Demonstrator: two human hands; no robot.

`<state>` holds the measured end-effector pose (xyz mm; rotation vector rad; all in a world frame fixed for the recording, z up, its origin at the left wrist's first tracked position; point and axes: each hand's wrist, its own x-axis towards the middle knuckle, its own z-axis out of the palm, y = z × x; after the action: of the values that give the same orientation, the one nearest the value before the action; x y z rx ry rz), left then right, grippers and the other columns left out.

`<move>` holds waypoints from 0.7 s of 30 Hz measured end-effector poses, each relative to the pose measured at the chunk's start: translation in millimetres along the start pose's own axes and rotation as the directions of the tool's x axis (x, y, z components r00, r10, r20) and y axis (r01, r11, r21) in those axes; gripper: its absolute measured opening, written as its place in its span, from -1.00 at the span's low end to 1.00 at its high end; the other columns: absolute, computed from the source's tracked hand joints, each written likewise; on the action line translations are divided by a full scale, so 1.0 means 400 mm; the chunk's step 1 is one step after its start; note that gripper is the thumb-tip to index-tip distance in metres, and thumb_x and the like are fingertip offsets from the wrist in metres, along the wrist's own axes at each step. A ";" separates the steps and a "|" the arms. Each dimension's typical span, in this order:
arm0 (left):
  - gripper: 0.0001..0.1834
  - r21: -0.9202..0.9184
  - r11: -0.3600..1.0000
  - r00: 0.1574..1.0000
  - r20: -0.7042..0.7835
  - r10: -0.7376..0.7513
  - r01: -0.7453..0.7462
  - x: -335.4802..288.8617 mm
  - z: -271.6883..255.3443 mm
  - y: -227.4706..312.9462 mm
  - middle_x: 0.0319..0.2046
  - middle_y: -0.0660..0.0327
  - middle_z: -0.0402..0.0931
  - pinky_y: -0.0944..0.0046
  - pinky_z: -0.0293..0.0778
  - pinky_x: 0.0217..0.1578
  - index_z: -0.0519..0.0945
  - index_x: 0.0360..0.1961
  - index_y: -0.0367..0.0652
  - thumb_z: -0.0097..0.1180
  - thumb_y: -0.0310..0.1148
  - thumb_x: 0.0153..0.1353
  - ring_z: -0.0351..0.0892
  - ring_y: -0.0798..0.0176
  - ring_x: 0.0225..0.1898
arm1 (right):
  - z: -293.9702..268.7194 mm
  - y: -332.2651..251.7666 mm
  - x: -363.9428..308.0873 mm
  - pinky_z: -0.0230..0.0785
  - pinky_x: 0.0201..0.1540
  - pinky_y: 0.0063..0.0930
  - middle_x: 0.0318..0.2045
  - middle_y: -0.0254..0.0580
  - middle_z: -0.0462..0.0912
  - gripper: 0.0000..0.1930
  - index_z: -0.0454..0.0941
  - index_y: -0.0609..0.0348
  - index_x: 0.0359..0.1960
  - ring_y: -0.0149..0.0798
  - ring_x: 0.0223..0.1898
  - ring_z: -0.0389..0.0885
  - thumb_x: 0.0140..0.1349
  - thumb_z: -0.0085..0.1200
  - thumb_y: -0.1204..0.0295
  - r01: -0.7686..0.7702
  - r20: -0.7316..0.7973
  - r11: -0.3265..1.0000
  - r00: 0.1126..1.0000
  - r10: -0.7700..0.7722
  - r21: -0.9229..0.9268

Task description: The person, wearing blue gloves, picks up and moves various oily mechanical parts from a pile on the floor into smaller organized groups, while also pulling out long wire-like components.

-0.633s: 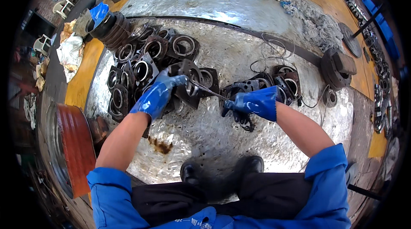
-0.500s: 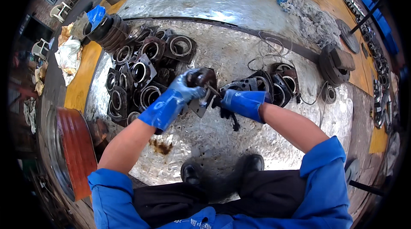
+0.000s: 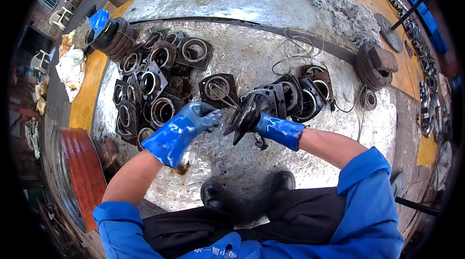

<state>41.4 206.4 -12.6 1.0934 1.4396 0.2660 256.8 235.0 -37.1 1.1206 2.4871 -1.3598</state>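
Note:
My left hand (image 3: pixel 199 116), in a blue rubber glove, hovers above the floor near a heap of square flange rings (image 3: pixel 162 110). Its fingers are loosely curved and slightly blurred, with nothing visible in them. My gloved right hand (image 3: pixel 264 124) is closed on a dark, greasy flange plate (image 3: pixel 246 114), tilted on edge; the fingers are partly hidden behind it. A thin pronged metal tool (image 3: pixel 226 97) reaches from beside this plate over a single square flange ring (image 3: pixel 215 88) lying flat. Whether my right hand also holds the tool is hidden.
More flange rings (image 3: pixel 315 95) lean in a row to the right, with looped wire (image 3: pixel 301 48) beyond. A red-brown drum (image 3: pixel 83 172) stands at left, a black bucket (image 3: pixel 110 36) farther back. A round weight (image 3: pixel 370 72) sits at right. Grey rags (image 3: pixel 348 17) lie far off.
My left hand has come off the dark round part and drawn back left. A flange ring now lies uncovered in the middle. My right hand now shows a tilted plate in it.

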 end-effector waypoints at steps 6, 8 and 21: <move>-0.45 -0.388 0.919 0.998 0.031 -0.058 0.065 0.098 -0.037 -0.135 0.06 0.11 0.61 0.28 0.65 -0.29 0.44 0.30 -0.17 0.17 -0.09 0.42 0.68 0.30 -0.08 | 0.003 -0.029 0.017 0.55 0.04 -0.32 -0.13 0.02 0.72 -0.25 0.49 0.33 0.23 -0.19 -0.04 0.69 0.30 0.17 -0.15 0.044 0.035 0.997 0.998 -0.043 -0.057; -0.50 -0.502 0.864 0.996 0.089 0.000 0.045 0.145 0.000 -0.103 -0.03 0.15 0.66 0.28 0.64 -0.32 0.53 0.22 -0.17 0.11 -0.04 0.44 0.68 0.32 -0.11 | 0.003 -0.022 0.008 0.55 0.05 -0.32 -0.12 0.03 0.72 -0.25 0.49 0.33 0.23 -0.18 -0.03 0.69 0.30 0.17 -0.15 0.046 0.061 0.996 0.997 -0.041 -0.076; -0.79 -0.294 0.789 0.842 -0.163 0.515 -0.540 0.033 -0.110 0.208 -0.18 0.06 0.71 0.26 0.72 -0.17 0.61 -0.06 -0.28 0.14 -0.38 0.39 0.73 0.20 -0.19 | -0.148 0.061 -0.049 0.36 0.36 -0.29 0.24 0.03 0.53 -0.19 0.36 0.29 0.33 -0.15 0.25 0.52 0.18 0.39 0.04 0.305 -0.298 0.810 0.939 -0.170 0.501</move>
<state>43.1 279.0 49.0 1.1950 1.0675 0.9286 301.5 277.5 -10.7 1.1355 2.5425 -2.2367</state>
